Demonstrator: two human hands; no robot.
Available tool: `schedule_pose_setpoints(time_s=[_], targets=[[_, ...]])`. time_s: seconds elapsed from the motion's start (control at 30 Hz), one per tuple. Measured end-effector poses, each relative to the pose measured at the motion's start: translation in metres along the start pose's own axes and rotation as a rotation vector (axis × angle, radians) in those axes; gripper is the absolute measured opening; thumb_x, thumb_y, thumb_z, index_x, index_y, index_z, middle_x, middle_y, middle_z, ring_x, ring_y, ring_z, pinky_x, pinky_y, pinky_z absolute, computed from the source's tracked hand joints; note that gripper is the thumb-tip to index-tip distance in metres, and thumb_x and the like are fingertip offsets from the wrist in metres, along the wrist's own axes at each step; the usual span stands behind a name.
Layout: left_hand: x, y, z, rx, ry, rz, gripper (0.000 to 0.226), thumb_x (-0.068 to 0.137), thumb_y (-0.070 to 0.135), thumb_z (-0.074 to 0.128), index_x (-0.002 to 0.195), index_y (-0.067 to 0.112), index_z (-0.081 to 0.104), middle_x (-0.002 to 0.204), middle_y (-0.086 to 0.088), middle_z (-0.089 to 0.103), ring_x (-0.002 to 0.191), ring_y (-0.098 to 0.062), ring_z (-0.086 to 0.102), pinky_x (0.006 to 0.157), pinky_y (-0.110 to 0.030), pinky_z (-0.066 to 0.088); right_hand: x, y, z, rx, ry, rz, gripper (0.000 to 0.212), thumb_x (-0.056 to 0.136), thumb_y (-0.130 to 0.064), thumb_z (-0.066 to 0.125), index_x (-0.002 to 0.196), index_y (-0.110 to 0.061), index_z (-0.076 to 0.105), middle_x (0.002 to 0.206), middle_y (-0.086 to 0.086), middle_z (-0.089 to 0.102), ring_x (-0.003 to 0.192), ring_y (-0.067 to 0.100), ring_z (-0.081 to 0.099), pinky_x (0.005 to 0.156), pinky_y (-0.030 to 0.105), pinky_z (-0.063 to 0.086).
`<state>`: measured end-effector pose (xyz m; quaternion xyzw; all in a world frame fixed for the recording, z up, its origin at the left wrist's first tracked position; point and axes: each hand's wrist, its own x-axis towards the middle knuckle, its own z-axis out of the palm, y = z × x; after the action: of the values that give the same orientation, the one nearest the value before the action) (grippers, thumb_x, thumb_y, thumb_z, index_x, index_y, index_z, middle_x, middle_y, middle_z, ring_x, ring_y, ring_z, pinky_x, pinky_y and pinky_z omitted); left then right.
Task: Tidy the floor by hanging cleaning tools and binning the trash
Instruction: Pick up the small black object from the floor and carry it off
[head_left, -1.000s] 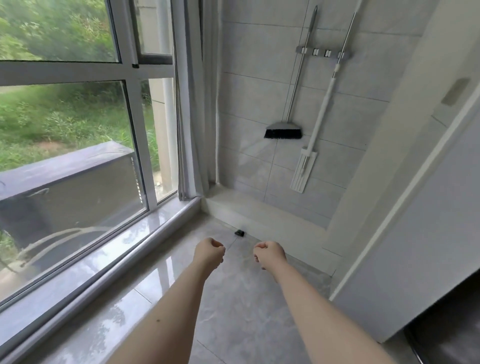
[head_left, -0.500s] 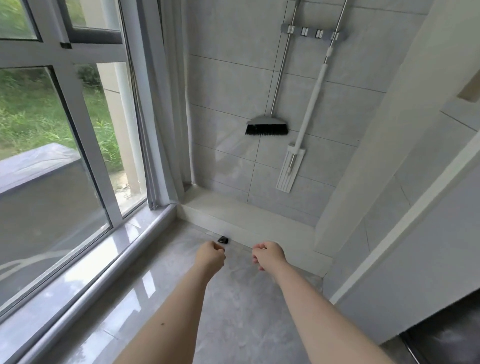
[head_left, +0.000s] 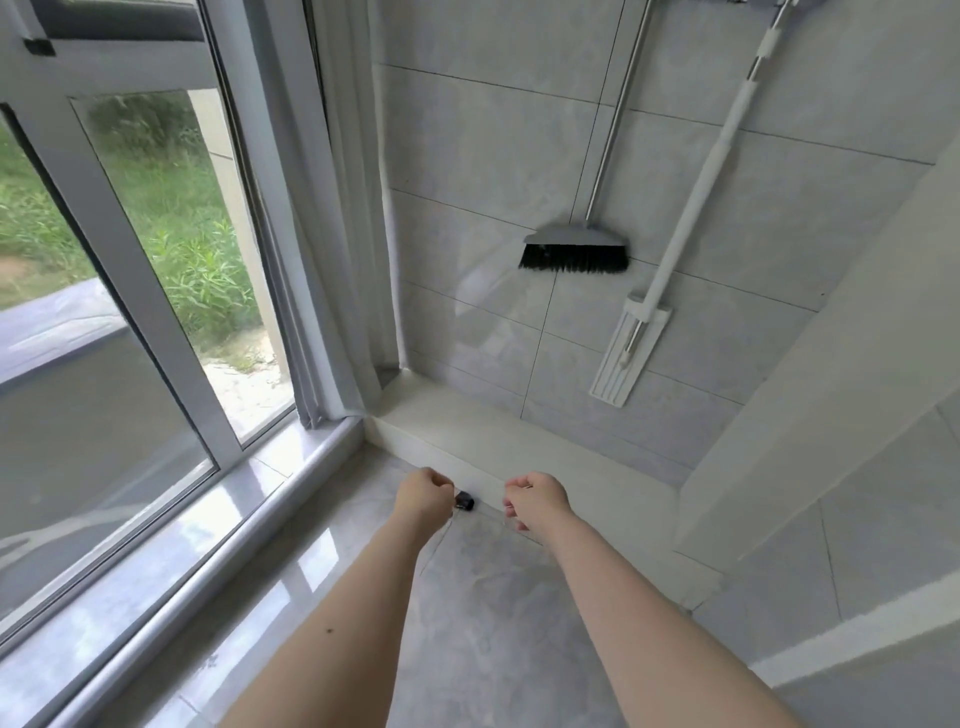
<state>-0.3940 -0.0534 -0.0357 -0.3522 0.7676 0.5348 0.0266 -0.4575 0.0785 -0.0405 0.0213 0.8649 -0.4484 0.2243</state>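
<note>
We see two bare forearms reaching into view from the bottom edge, no sleeves, watch, bracelet or gloves on either. Our left forearm (head_left: 332, 618) carries one small dark mole on its upper side, about midway along; our left hand (head_left: 423, 496) and right hand (head_left: 535, 499) wear no rings that we can make out, and the fingernails are too small to judge.

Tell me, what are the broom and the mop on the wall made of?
The broom looks like a shiny metal pole with a grey plastic head and stiff black bristles. The flat mop seems to be matte white plastic, though its upper pole might be metal.
</note>
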Motion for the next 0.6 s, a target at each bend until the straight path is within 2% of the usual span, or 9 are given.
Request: schedule_pose_setpoints(time_s=[0.2,0.27,0.33,0.4,0.5,0.6], targets=[[0.075,0.002,0.015,-0.007,-0.007,-0.059,0.017,0.088,0.002,0.038,0.082,0.008,0.052,0.085,-0.014,0.06,0.077,-0.025,0.057,0.069,-0.029,0.045,0.078,-0.009,0.008,-0.045,-0.055,0.058,0.029,0.088,-0.009,0.046,0.061,-0.02,0.047,0.083,0.011,0.06,0.079,0.018,0.054,0.07,0.03,0.045],[0.097,0.001,0.018,0.005,-0.018,-0.069,0.023,0.088,0.0,0.038,0.07,0.012,0.047,0.083,-0.014,0.057,0.075,-0.023,0.054,0.068,-0.028,0.043,0.101,-0.012,0.012,-0.066,-0.088,0.074,0.023,0.088,-0.008,0.045,0.068,-0.013,0.056,0.083,0.01,0.059,0.079,0.019,0.053,0.07,0.03,0.044],[0.125,-0.001,0.02,0.013,-0.034,-0.074,0.029,0.086,-0.002,0.038,0.063,0.016,0.041,0.081,-0.014,0.053,0.073,-0.022,0.051,0.067,-0.028,0.039,0.127,-0.016,0.021,-0.079,-0.113,0.087,0.023,0.087,-0.007,0.045,0.088,0.003,0.066,0.082,0.009,0.057,0.078,0.019,0.052,0.069,0.029,0.042],[0.157,-0.003,0.02,0.012,-0.046,-0.102,0.027,0.086,-0.001,0.04,0.065,0.014,0.044,0.082,-0.014,0.055,0.071,-0.024,0.054,0.064,-0.026,0.041,0.155,-0.023,0.034,-0.081,-0.127,0.108,0.031,0.086,-0.008,0.043,0.104,0.007,0.063,0.081,0.009,0.057,0.076,0.019,0.053,0.068,0.03,0.043],[0.199,-0.005,0.018,-0.001,-0.059,-0.138,0.02,0.087,0.0,0.04,0.072,0.012,0.046,0.081,-0.013,0.055,0.064,-0.022,0.057,0.053,-0.022,0.039,0.191,-0.035,0.051,-0.083,-0.145,0.122,0.035,0.088,-0.011,0.042,0.108,0.008,0.062,0.081,0.011,0.058,0.077,0.021,0.055,0.067,0.031,0.044],[0.251,-0.006,0.018,0.019,-0.071,-0.156,0.023,0.085,-0.001,0.038,0.068,0.014,0.043,0.079,-0.013,0.053,0.059,-0.021,0.054,0.05,-0.021,0.037,0.233,-0.041,0.07,-0.072,-0.149,0.153,0.036,0.088,-0.009,0.039,0.109,0.011,0.061,0.081,0.012,0.057,0.077,0.021,0.054,0.067,0.031,0.042]])
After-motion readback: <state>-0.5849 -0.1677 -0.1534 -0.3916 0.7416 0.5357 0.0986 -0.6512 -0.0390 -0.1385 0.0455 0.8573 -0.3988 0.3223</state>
